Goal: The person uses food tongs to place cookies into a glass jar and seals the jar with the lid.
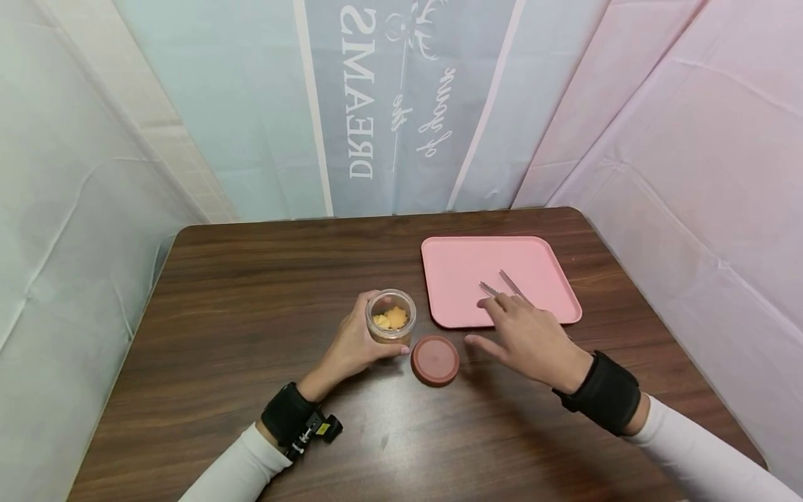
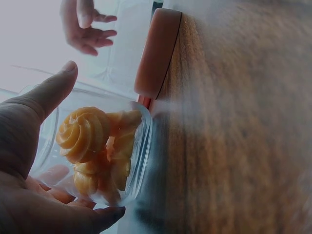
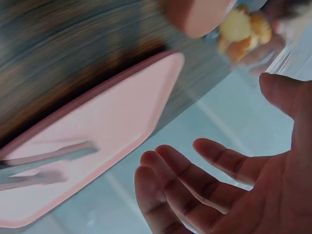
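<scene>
Showing a dark, wood-grained table of rectangular outline with rounded far corners, the head view places a small cylindrical jar of clear plastic or glass near the table's centre. The jar stands upright with its mouth open and holds pale orange, swirl-shaped, ridged cookies, whose rosette form is plain in the left wrist view. The left hand grips the jar from its 8 o'clock side, thumb and fingers curled round the transparent wall. A round, matte, reddish-brown lid lies flat on the table at about 4 o'clock from the jar, just beside it; whether the two touch cannot be told. At 2 o'clock from the jar lies a smooth pink tray, rectangular with rounded corners and a low raised rim. On it rests a pair of slim metal tongs, their two serrated-looking arms slightly parted, tips pointing toward 11 o'clock. The right hand hovers, palm down, over the tray's near edge at roughly 3 o'clock from the jar and well apart from it; its fingers are loosely spread and gently bent, holding nothing, fingertips lying at the near end of the tongs, contact uncertain. Both wrists wear black bands over white sleeves. Pale fabric sheets, one bearing mirrored lettering, enclose the table.
</scene>
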The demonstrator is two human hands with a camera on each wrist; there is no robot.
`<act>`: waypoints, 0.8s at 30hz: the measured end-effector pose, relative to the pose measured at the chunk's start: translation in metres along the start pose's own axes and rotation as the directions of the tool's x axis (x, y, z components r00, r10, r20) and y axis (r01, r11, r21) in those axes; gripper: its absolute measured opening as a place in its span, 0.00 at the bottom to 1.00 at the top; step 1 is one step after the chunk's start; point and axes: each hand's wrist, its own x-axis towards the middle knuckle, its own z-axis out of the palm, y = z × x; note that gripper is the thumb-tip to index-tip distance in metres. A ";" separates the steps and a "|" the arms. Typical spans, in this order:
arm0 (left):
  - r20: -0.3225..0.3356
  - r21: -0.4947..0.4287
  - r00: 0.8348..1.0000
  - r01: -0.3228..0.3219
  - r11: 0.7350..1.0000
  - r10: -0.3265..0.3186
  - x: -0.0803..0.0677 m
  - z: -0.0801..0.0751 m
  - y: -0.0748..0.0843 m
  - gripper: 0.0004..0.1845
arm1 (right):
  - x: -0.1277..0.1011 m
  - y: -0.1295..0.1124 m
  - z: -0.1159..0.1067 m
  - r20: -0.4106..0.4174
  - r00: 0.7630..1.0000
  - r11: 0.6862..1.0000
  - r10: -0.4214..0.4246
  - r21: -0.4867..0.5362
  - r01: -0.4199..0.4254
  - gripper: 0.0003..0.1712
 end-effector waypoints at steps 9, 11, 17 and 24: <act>-0.015 0.001 1.000 -0.015 1.000 0.015 -0.001 -0.003 -0.001 0.54 | 0.017 -0.035 0.010 0.066 0.981 0.983 -0.180 -0.013 0.181 0.41; -0.017 0.002 1.000 -0.015 1.000 0.015 -0.001 -0.004 -0.001 0.54 | 0.019 -0.040 0.015 0.094 0.973 0.978 -0.209 0.017 0.208 0.41; -0.015 0.004 1.000 -0.009 1.000 0.009 -0.001 -0.004 0.001 0.55 | 0.023 -0.051 0.032 0.192 0.955 0.974 -0.224 0.084 0.212 0.46; 0.004 -0.004 1.000 0.010 1.000 -0.010 -0.002 -0.001 0.002 0.55 | 0.020 -0.057 0.045 0.233 0.951 0.976 -0.205 0.119 0.182 0.50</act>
